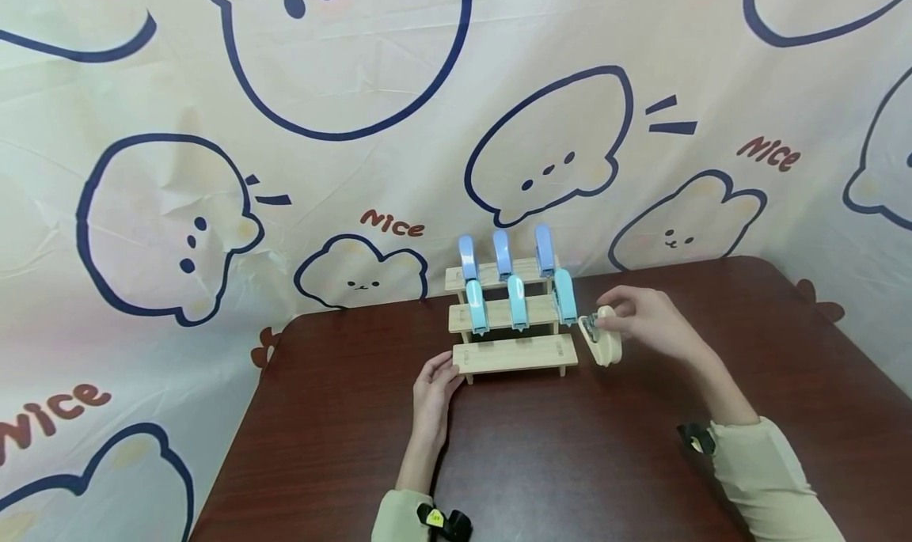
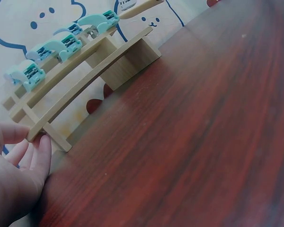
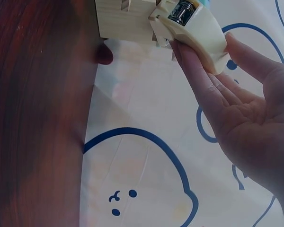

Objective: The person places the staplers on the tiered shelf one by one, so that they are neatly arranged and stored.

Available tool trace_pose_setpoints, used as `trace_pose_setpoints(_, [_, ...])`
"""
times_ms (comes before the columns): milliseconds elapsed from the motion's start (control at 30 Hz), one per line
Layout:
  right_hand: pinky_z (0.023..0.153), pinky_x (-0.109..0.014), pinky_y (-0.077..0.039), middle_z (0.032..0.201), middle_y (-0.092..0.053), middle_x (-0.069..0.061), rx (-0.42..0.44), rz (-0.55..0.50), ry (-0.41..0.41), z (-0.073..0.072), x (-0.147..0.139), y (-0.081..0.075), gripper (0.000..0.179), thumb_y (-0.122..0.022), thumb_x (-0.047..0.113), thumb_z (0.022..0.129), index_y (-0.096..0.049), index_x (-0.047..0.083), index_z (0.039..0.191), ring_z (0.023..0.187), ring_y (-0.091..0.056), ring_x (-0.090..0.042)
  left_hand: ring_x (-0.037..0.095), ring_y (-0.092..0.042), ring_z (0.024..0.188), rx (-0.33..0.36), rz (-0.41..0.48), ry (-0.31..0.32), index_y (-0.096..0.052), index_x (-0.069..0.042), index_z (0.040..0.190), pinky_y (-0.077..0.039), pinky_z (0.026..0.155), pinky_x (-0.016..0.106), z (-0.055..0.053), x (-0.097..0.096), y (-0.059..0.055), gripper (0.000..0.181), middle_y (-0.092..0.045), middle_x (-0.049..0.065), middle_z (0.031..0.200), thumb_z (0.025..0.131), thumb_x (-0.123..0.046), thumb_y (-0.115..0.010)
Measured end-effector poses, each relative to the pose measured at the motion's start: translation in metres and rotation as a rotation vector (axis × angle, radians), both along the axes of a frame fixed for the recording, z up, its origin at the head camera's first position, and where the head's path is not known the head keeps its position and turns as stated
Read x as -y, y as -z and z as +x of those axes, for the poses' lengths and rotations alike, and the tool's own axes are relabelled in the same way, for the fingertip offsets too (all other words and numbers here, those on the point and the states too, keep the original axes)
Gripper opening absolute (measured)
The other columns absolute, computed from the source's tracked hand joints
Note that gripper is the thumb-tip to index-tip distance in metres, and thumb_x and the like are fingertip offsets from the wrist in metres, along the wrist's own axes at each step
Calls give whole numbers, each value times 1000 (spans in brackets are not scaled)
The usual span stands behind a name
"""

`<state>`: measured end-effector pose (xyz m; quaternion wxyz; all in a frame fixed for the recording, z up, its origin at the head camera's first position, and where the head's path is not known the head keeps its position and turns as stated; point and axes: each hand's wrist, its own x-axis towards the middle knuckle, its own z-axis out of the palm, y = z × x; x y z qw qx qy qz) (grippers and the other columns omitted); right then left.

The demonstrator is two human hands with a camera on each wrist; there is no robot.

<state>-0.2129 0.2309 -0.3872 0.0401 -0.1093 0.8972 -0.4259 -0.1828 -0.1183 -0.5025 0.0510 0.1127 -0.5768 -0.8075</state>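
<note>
A three-step wooden stand (image 1: 514, 355) stands on the table, its lowest step bare on top. My left hand (image 1: 433, 396) pinches the left end of that step; in the left wrist view the thumb lies at the edge and the fingers (image 2: 43, 153) curl beneath. My right hand (image 1: 651, 320) grips a cream stapler (image 1: 608, 338) just right of the stand, apart from the lowest step. The right wrist view shows thumb and fingers on either side of the cream stapler (image 3: 204, 35), its dark metallic part exposed. Teal staplers (image 1: 517, 301) line the middle step; blue ones (image 1: 502, 255) line the top.
Behind the stand hangs a pale cloth (image 1: 342, 170) with cartoon outlines, close to the back edge of the dark brown table (image 1: 541, 463). Black straps with small devices (image 1: 445, 520) sit at both wrists, over light green sleeves (image 1: 762, 463).
</note>
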Motion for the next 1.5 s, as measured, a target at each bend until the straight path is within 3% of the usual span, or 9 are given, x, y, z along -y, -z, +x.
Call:
trace_pose_setpoints(533, [72, -43, -62, 97, -73, -10, 14, 12, -47, 2, 17, 3, 39, -78, 19, 93, -66, -4, 122, 79, -69, -21, 14, -68, 99, 0, 7, 0, -58, 8, 132, -57, 88, 27, 1, 0, -1, 33, -66, 15, 120, 100, 2, -60])
trace_pose_setpoints(800, [72, -41, -61, 94, -72, -11, 65, -14, -18, 3, 26, 5, 33, -79, 16, 92, -62, -2, 115, 78, -69, -21, 14, -69, 99, -5, 13, -3, -58, 8, 131, -57, 87, 27, 0, 0, 0, 32, -66, 15, 120, 99, 2, -61])
trace_pose_setpoints(1033, [72, -40, -60, 93, -71, -12, 100, -20, -3, 3, 37, 10, 42, -79, 17, 92, -56, -3, 121, 76, -69, -22, 13, -68, 98, -1, 13, -4, -59, 8, 130, -57, 87, 27, 0, 0, 0, 32, -67, 14, 118, 99, 2, -61])
trace_pose_setpoints(1267, [68, -36, -58, 90, -72, -11, 55, -22, 33, 3, 45, 17, 38, -82, 16, 90, -56, -2, 111, 73, -70, -21, 13, -68, 99, 1, -1, 2, -58, 7, 132, -57, 88, 27, 1, 0, 0, 33, -66, 15, 120, 100, 0, -61])
trace_pose_setpoints(1500, [64, -34, -52, 82, -66, -8, -60, 6, 76, 6, 56, 23, 34, -83, 21, 89, -57, 1, 99, 66, -66, -17, 14, -68, 101, 7, -22, 6, -57, 7, 134, -56, 90, 28, 2, 0, -1, 34, -66, 17, 124, 101, -1, -61])
